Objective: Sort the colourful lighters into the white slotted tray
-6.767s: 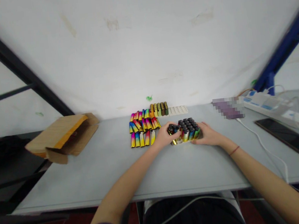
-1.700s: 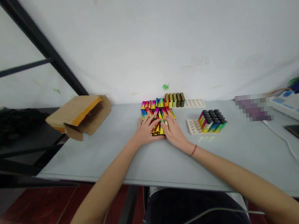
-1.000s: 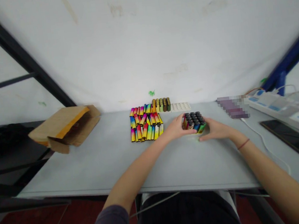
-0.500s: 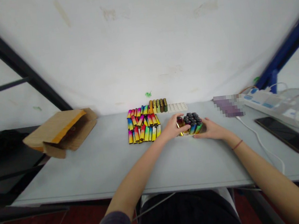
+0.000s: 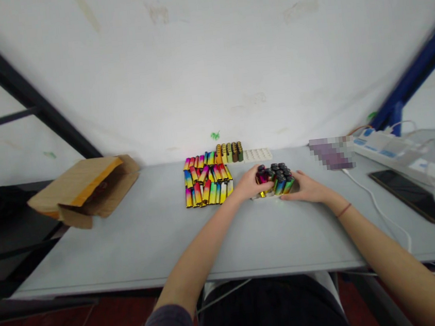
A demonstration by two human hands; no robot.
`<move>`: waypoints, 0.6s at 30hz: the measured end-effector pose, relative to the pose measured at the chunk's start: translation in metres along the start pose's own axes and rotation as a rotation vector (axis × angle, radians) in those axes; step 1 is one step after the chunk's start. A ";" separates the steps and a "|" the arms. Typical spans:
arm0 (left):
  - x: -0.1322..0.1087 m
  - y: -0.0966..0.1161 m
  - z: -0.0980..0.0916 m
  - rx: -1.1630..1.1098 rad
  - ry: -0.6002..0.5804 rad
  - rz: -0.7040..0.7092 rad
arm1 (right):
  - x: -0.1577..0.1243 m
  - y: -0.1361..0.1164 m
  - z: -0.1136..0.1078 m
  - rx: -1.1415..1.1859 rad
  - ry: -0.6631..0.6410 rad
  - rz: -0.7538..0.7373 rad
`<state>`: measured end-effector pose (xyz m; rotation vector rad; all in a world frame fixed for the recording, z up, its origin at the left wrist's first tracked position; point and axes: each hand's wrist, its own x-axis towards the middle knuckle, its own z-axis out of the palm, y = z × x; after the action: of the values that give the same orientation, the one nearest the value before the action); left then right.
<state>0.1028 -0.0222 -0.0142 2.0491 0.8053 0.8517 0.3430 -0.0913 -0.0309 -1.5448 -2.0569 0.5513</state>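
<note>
A white tray packed with upright rainbow-coloured lighters (image 5: pixel 278 178) stands on the grey table (image 5: pixel 225 235) between my two hands. My left hand (image 5: pixel 250 185) is closed at the tray's left side, its fingers pinching a lighter (image 5: pixel 261 177) at that edge. Against the tray's right side rests my right hand (image 5: pixel 306 187), fingers curled onto it. To the left lies a heap of loose rainbow lighters (image 5: pixel 206 181).
A row of darker lighters (image 5: pixel 231 152) and a white tray without lighters (image 5: pixel 257 154) sit by the wall. An open cardboard box (image 5: pixel 84 190) lies at the left. A power strip (image 5: pixel 384 146), cables and a dark phone (image 5: pixel 407 188) are on the right.
Both hands left the loose heap and came to the lighter tray. Over the last second my left hand brought a lighter to the tray's left edge; the right hand stayed at its side.
</note>
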 end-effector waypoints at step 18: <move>0.003 0.000 0.014 -0.224 0.156 -0.144 | 0.001 0.004 0.003 0.001 0.011 0.013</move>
<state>0.1159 -0.0253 -0.0205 1.7243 0.8888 0.9822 0.3446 -0.0895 -0.0355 -1.5586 -2.0396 0.5470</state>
